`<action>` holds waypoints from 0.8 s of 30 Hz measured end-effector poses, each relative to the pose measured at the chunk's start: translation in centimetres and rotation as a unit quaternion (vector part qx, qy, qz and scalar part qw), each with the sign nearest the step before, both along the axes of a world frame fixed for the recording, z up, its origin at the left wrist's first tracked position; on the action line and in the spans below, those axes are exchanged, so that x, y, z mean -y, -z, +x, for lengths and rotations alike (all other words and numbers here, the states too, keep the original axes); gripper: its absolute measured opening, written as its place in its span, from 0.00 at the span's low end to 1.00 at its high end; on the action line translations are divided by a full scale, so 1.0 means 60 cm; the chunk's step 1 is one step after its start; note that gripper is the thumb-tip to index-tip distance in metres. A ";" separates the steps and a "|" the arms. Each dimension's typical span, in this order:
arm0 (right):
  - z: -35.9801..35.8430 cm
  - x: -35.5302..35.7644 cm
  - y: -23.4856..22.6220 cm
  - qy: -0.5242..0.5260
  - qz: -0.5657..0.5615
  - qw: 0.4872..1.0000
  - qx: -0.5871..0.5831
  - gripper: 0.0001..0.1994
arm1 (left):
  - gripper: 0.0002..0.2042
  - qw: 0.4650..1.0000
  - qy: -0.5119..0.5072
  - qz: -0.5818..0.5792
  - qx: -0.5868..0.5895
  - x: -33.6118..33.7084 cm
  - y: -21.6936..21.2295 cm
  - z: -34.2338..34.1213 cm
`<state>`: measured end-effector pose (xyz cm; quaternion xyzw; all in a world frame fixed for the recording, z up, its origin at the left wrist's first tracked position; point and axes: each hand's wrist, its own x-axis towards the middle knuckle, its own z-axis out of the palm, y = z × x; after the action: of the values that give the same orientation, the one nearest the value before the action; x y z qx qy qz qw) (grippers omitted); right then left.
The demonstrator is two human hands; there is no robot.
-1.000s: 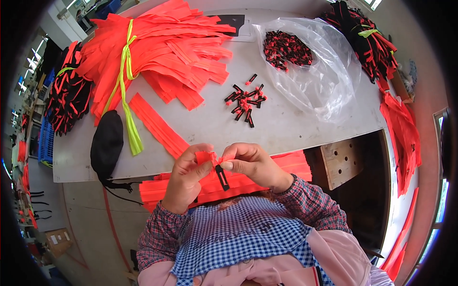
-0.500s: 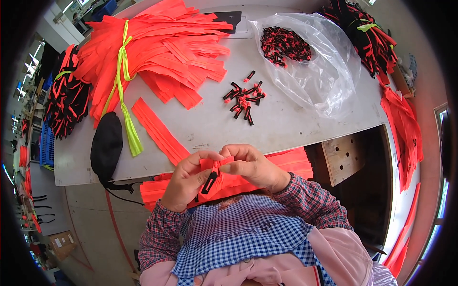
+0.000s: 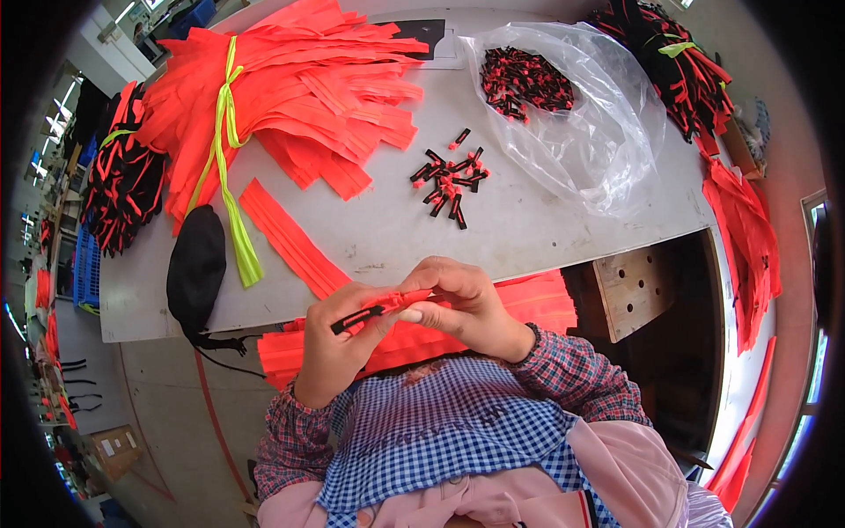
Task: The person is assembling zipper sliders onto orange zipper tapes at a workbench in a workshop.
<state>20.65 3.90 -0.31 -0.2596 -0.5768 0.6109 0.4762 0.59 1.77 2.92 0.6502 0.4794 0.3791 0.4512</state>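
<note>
My left hand (image 3: 339, 348) and my right hand (image 3: 458, 304) meet just in front of the grey table (image 3: 528, 224), both pinching one orange zipper strip (image 3: 400, 304). A small black slider (image 3: 356, 319) sits on the strip's end, between my left fingers. The strip's tail runs down over a stack of orange strips (image 3: 528, 304) on my lap. On the table beyond my hands lies a loose heap of black and red sliders (image 3: 449, 180).
A big bundle of orange strips tied with a yellow band (image 3: 290, 88) fills the table's far left, with a single strip row (image 3: 286, 233) and a black pouch (image 3: 195, 268) nearer. A clear plastic bag of sliders (image 3: 563, 106) lies far right. Black-red bundles sit at both sides.
The black slider hung down between my hands a second ago; now it lies tilted leftward along the strip's end. My hands stayed in place before the table edge.
</note>
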 end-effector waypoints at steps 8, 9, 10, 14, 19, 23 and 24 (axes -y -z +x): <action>0.006 -0.001 -0.015 0.055 0.239 0.960 0.135 0.12 | 0.13 0.989 0.049 0.110 -0.085 0.003 -0.008 -0.008; 0.006 0.000 -0.016 0.066 0.258 0.953 0.146 0.12 | 0.13 0.989 0.048 0.110 -0.086 0.004 -0.008 -0.008; 0.006 0.001 -0.016 0.066 0.258 0.953 0.146 0.12 | 0.13 0.990 0.049 0.109 -0.079 0.004 -0.008 -0.007; 0.007 0.006 -0.011 0.075 0.273 0.947 0.153 0.12 | 0.13 0.992 0.060 0.101 -0.048 0.003 0.001 -0.007; 0.005 0.012 -0.001 0.071 0.258 0.954 0.133 0.12 | 0.13 0.994 0.069 0.079 -0.019 0.001 0.010 -0.008; 0.006 0.013 0.003 0.054 0.235 0.963 0.119 0.12 | 0.13 0.995 0.073 0.066 -0.009 0.002 0.010 -0.006; 0.007 0.013 0.004 0.050 0.230 0.965 0.117 0.11 | 0.13 0.995 0.074 0.066 -0.009 0.001 0.010 -0.006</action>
<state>21.06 3.12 -0.56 -0.2411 -0.7397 0.4029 0.4821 0.24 1.74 2.30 0.7154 0.4081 0.3701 0.4299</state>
